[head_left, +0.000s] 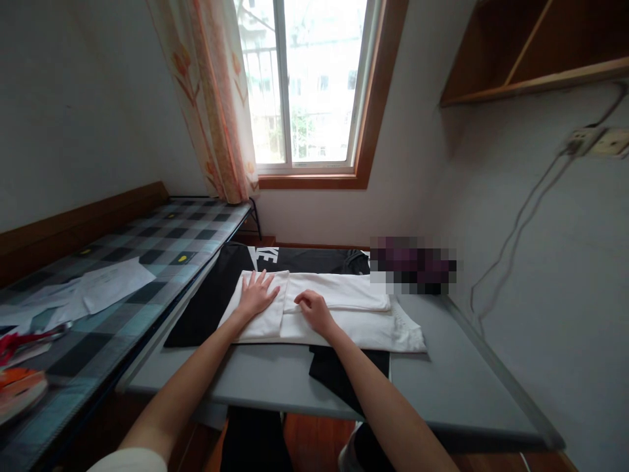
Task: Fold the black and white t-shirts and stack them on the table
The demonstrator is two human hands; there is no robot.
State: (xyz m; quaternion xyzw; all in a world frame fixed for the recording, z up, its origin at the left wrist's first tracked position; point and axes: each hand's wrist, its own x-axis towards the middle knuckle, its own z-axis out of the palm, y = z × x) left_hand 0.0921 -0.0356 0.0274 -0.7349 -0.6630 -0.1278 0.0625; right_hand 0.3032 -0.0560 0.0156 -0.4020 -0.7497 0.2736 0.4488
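While the left hand point(258, 296) lies open and flat at nine o'clock of the folded white garment point(354, 298), probably to keep it steady, the right hand point(314, 311) has curled fingers near the garment's middle; whether they pinch it, I cannot tell. Both rest above a black garment point(312, 259) on the grey counter point(476, 344). The bed point(211, 224) stands at ten o'clock, the window point(319, 85) at twelve.

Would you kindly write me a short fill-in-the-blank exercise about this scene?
1. The left hand lies, fingers spread, on a garment coloured ____.
2. As pictured, the curtain hangs at the ____ side of the window.
3. Sheets of ____ lie on the checked bed.

Missing words: white; left; paper.
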